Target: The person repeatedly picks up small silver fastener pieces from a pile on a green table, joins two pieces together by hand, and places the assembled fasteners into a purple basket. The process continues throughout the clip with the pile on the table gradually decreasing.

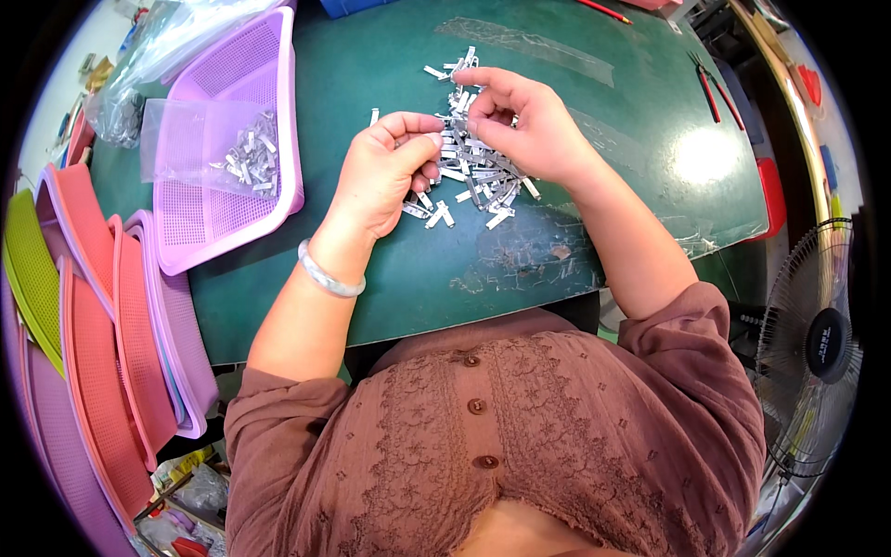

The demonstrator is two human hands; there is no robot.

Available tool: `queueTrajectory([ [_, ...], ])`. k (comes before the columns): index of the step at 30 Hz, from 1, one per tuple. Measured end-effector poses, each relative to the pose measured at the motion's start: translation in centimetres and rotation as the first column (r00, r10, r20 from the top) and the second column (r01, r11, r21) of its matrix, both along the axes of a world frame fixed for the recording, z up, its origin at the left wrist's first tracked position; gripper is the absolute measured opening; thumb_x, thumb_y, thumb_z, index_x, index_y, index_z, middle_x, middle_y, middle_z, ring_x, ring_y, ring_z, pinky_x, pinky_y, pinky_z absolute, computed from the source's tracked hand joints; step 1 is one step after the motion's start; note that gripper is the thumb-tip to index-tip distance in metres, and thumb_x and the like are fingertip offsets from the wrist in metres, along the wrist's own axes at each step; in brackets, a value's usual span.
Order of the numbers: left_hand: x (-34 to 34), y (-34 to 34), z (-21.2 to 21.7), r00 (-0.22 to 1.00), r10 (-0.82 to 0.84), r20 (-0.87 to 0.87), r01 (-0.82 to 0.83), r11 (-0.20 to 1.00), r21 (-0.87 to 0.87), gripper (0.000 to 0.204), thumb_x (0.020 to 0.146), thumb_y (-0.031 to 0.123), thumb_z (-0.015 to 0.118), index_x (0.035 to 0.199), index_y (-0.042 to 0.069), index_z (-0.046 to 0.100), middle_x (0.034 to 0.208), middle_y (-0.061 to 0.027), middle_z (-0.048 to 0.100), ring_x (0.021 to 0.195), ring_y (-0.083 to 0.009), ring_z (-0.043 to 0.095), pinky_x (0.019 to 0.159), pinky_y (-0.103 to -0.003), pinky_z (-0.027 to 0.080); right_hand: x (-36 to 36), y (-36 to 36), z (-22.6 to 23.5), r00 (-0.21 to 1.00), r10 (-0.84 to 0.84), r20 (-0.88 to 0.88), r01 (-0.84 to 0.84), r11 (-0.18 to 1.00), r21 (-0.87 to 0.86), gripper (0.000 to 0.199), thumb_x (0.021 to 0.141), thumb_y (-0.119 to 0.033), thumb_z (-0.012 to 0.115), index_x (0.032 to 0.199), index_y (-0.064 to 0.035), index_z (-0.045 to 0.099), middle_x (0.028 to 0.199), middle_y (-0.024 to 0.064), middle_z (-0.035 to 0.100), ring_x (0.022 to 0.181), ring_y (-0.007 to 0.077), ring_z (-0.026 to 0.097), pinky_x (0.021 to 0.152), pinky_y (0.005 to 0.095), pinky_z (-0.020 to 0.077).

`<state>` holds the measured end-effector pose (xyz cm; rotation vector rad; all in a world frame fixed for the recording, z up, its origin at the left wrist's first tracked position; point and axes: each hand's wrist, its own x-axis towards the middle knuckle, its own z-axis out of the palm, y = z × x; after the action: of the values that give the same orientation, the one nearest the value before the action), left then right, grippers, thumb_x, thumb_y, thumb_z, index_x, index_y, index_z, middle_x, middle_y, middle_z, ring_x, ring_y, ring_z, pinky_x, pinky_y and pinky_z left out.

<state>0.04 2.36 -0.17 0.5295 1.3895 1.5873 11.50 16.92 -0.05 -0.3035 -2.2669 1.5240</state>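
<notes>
A loose heap of small silvery metal pieces (483, 176), flat and narrow like little clips, lies on the green table. At the heap's left side my left hand (390, 162) is closed in a pinch, with a small metal piece (445, 118) at its fingertips. Over the heap's upper right, my right hand (524, 121) has its index finger stretched toward the far pieces and its thumb apart below. The other right fingers are curled and partly hidden. A pale bangle (327, 275) circles my left wrist.
On the left of the green table (390, 297) stands a purple plastic basket (223, 209) holding a clear bag (186, 139) of similar metal pieces. Stacked pink, purple and green baskets (102, 306) sit beside the table. Red-handled pliers (710, 93) lie far right; a fan (807, 343) stands nearer.
</notes>
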Motion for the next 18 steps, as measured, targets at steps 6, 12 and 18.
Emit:
queueTrajectory([
  [6,0.7,-0.2,0.4,0.988,-0.117,0.101,0.121,0.992,-0.029,0.015,0.085,0.017,0.057,0.089,0.003,0.06,0.065,0.0015,0.053,0.051,-0.0043,0.043,0.041,-0.015,0.028,-0.3,-1.6,0.0,0.991,-0.039,-0.132,-0.032,0.865,-0.5,0.039,0.076,0.0,0.059,0.113,0.0032,0.05,0.08,0.0043,0.061,0.075,0.01,0.056,0.071,0.0234,0.0453],
  [12,0.9,-0.1,0.3,0.935,-0.069,0.349,0.062,0.998,0.03,0.013,0.085,0.016,0.055,0.082,0.003,0.058,0.064,0.0005,0.052,0.05,-0.0043,0.041,0.04,-0.015,0.027,-0.3,-1.6,0.0,0.985,-0.015,-0.17,-0.068,0.879,-0.473,0.042,0.076,0.001,0.06,0.116,0.0015,0.048,0.084,0.0056,0.061,0.079,0.0106,0.056,0.074,0.0242,0.0453],
  [18,-0.1,-0.3,0.5,0.953,-0.128,0.275,0.122,0.992,0.039,0.013,0.083,0.014,0.054,0.076,0.003,0.055,0.061,-0.0006,0.05,0.048,-0.0063,0.041,0.039,-0.016,0.027,-0.4,-1.4,-0.1,0.976,0.006,-0.216,-0.102,0.895,-0.435,0.043,0.08,0.002,0.055,0.121,-0.0011,0.045,0.093,0.0066,0.06,0.083,0.0106,0.056,0.077,0.0242,0.0448],
])
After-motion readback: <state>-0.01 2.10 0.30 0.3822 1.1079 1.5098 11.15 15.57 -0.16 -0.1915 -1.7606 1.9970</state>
